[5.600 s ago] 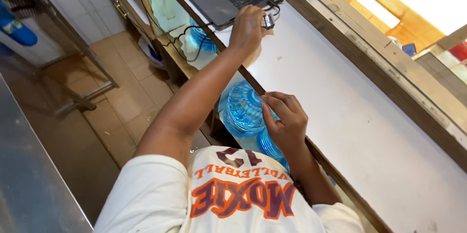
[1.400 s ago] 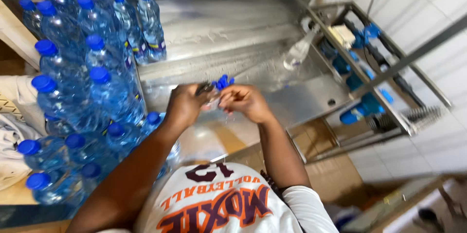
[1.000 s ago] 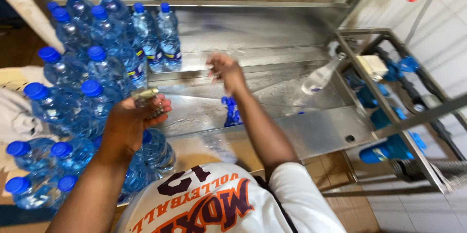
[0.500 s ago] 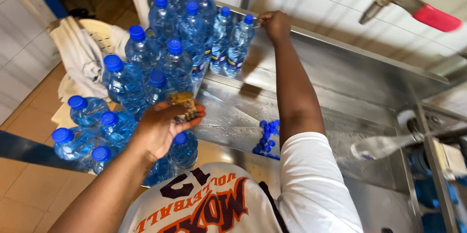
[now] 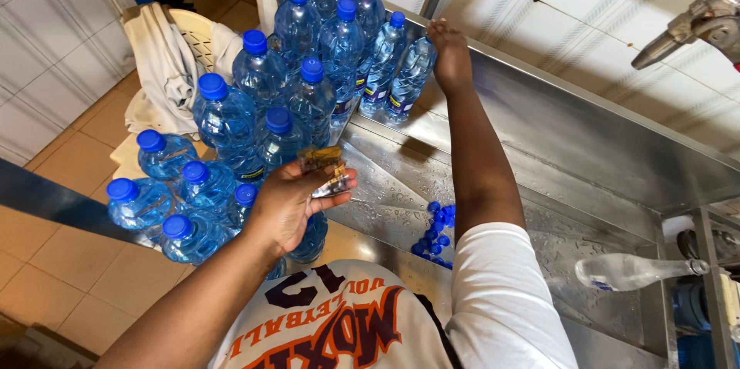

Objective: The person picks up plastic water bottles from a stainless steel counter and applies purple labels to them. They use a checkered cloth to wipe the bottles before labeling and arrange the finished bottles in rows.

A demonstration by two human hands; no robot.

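At the upper middle of the frame the right hand (image 5: pixel 451 57) is stretched far out along the steel counter (image 5: pixel 586 138), its fingers curled against the side of the uncapped bottle (image 5: pixel 410 76) that stands at the right-hand end of the back row; the bottle lies just to the left of the palm, upright, its long axis vertical, leaning a little toward the capped bottles (image 5: pixel 308 53) packed beside it. This hand is by far the nearer of the two to that bottle. Whether the fingers wrap fully round it or only press its side cannot be told from above. The left hand (image 5: pixel 297 199) sits at the centre of the frame, well apart from the bottle, palm up and loosely cupped round a small amber and clear object (image 5: pixel 324 169) whose kind is not plain. The bottle is clear blue-tinted plastic with a coloured label band low on its body, filled, and no blue cap shows on its top. Loose blue caps (image 5: pixel 435 230) lie in a cluster on the wet counter, below the outstretched forearm
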